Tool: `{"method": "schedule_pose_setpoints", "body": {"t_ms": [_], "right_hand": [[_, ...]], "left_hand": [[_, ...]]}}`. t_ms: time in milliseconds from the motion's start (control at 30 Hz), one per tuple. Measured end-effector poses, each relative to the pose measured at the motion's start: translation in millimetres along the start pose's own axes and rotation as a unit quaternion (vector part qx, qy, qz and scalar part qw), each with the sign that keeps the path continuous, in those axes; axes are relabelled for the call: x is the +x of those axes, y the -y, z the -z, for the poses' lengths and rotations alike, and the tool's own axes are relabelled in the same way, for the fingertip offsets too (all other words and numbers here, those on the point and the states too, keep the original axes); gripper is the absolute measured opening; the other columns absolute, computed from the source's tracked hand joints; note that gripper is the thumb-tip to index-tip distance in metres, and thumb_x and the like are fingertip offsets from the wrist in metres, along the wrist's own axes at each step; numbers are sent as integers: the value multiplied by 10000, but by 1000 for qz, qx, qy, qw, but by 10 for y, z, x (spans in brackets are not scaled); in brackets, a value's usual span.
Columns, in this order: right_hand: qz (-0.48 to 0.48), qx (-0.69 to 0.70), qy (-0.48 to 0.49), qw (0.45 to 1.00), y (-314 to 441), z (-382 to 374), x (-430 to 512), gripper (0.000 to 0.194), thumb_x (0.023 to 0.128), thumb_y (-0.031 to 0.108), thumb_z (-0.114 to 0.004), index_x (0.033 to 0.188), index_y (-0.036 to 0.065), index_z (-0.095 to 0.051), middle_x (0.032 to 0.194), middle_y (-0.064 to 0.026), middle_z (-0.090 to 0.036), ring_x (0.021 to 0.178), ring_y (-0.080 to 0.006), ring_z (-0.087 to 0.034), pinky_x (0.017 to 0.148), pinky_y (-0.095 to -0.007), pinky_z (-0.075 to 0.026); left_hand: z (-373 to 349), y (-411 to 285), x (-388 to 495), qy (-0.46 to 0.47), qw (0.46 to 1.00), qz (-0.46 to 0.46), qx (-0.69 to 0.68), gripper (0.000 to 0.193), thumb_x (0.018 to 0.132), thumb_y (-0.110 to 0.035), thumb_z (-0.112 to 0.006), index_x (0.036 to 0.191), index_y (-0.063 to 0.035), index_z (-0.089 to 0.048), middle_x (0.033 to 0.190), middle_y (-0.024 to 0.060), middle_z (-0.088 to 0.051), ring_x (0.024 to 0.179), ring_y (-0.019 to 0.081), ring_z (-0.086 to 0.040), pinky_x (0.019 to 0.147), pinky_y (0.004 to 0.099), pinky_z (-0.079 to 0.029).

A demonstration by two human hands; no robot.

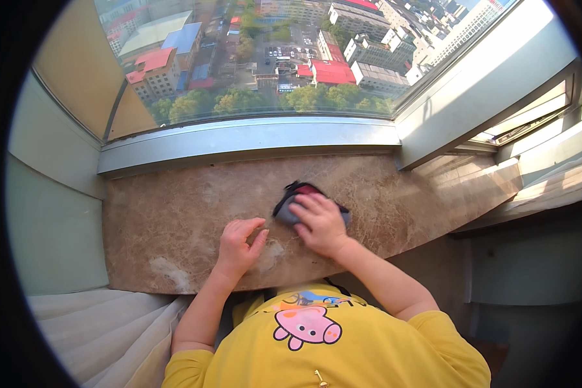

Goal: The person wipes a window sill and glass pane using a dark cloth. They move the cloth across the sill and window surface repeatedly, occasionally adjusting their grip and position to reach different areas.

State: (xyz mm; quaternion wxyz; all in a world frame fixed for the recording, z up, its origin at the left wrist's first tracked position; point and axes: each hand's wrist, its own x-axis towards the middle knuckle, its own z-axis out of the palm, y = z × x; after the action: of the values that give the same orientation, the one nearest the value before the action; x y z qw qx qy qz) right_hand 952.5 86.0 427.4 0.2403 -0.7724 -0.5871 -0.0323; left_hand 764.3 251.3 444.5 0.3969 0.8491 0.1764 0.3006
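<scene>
A dark cloth with grey and red parts (286,212) lies bunched on the brown marble-patterned windowsill (174,213), right of its middle. On top of it rests my right hand (321,224), slightly blurred, pressing with its fingers bent over the fabric; the palm hides part of the cloth. My left hand (242,242) hovers at or just above the sill, left of the cloth, fingers curled and thumb apart, holding nothing. Whether it touches the stone I cannot tell.
A metal window frame (252,138) borders the sill's far side, with glass beyond it. At right stand a thick frame post (465,97) and an opened window sash (533,121). Pale curtains (121,334) hang at lower left and at far right. The sill's front edge curves near my body.
</scene>
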Motion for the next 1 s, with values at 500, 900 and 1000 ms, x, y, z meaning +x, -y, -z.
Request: {"method": "schedule_pose_setpoints", "body": {"t_ms": [500, 900, 1000], "right_hand": [[-226, -169, -126, 951, -1203, 936, -1510, 465, 810, 246, -747, 1256, 129, -688, 1344, -91, -638, 1250, -332, -556, 1064, -455, -439], [-245, -150, -120, 950, -830, 891, -1646, 488, 803, 258, -736, 1272, 141, -671, 1390, -63, -594, 1269, -307, -510, 1047, -466, -417], [-162, -28, -63, 984, -686, 996, -1681, 487, 789, 237, -761, 1262, 157, -674, 1392, -60, -600, 1298, -292, -518, 1078, -469, -406]], "left_hand": [[-558, -249, 133, 86, 992, -45, -86, 173, 837, -71, -746, 1006, -48, -715, 873, 95, -735, 803, 260, -709, 765, 368, -546], [-1381, -792, 404, 197, 968, -96, -120, 189, 827, -59, -753, 1011, -38, -718, 845, 96, -733, 771, 247, -711, 736, 361, -559], [-1667, -998, 485, 218, 964, -120, -98, 198, 822, -56, -757, 1016, -34, -718, 853, 103, -736, 774, 249, -715, 739, 354, -565]]}}
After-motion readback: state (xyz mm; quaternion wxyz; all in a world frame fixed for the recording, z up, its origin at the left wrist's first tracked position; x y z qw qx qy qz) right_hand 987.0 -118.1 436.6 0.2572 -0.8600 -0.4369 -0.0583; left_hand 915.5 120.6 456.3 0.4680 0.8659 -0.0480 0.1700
